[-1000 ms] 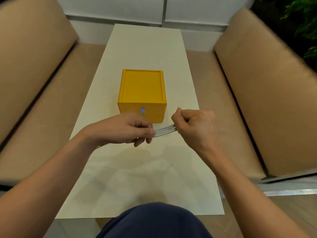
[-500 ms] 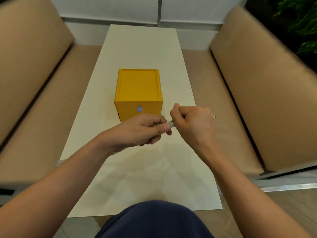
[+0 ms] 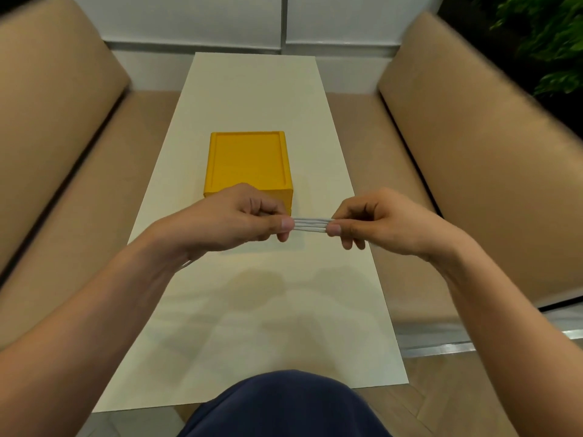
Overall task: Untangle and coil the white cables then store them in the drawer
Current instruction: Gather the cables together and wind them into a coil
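Surroundings: one long white table (image 3: 258, 89), running away from the person; two tan cushioned benches, one along the left side (image 3: 56, 121) and one along the right (image 3: 473, 137); one green plant (image 3: 549, 42) at the far right corner; one knee in dark blue cloth (image 3: 284, 405) at the near table edge. On the table: one yellow drawer box (image 3: 247, 162), upright at mid-length, its front face largely hidden behind the left hand (image 3: 239, 219). Task item: one bundle of white cables (image 3: 312, 224), held in the air above the table just in front of the box, and stretched level between the two hands as several parallel strands, exact count unclear. Left hand: thumb and curled fingers pinching the bundle's left end. Right hand (image 3: 385, 222): thumb and curled fingers pinching the right end. The hands are near each other but apart, and only the short stretch of cable between them shows.
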Demonstrator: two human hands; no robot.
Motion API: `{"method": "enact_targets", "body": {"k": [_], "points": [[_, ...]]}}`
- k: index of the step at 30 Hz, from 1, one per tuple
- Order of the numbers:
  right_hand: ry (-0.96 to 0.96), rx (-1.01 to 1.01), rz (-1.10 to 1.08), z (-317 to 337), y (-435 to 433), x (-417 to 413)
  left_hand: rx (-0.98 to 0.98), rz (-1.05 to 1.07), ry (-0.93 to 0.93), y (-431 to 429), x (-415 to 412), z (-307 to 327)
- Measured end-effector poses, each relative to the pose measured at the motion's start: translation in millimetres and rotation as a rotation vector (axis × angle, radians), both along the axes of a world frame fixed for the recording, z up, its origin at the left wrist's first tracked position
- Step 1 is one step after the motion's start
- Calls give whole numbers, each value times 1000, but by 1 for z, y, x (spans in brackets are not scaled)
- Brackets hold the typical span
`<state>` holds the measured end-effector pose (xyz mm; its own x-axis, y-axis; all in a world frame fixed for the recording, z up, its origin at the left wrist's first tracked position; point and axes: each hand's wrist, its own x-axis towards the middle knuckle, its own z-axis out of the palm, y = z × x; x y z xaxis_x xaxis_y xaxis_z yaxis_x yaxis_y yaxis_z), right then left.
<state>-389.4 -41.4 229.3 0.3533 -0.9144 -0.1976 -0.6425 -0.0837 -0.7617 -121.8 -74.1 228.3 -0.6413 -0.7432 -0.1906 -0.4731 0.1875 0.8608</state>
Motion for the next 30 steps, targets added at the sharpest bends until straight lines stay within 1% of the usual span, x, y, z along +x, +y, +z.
{"method": "enact_targets", "body": {"k": [2,4,7,8,11,13,16,18,20,24,27,30], "points": [[31,-99,-56,0,3,3,-16,3,-29,-3,-1,1],[11,-179,-71,4,9,5,-4,-15,-51,-5,0,5],[-5,-217,-55,15,14,4,117,-61,-10,-5,-6,9],[8,-228,-44,19,14,3,127,-73,-1,-3,-11,10],[55,-220,4,23,12,1,8,-87,18,7,-32,8],[78,-187,10,22,10,-2,-65,-55,22,9,-38,5],[173,-192,-60,20,5,-4,-78,7,48,7,-35,2],[207,-217,-67,20,4,-3,-77,41,79,4,-34,0],[166,-179,-22,24,7,-6,-64,46,86,3,-31,0],[72,-1,96,23,7,-21,-37,-28,76,1,-24,2],[26,-8,89,21,5,-29,-44,-44,72,1,-25,3],[-97,4,54,22,8,-34,-68,-50,70,1,-24,2]]}}
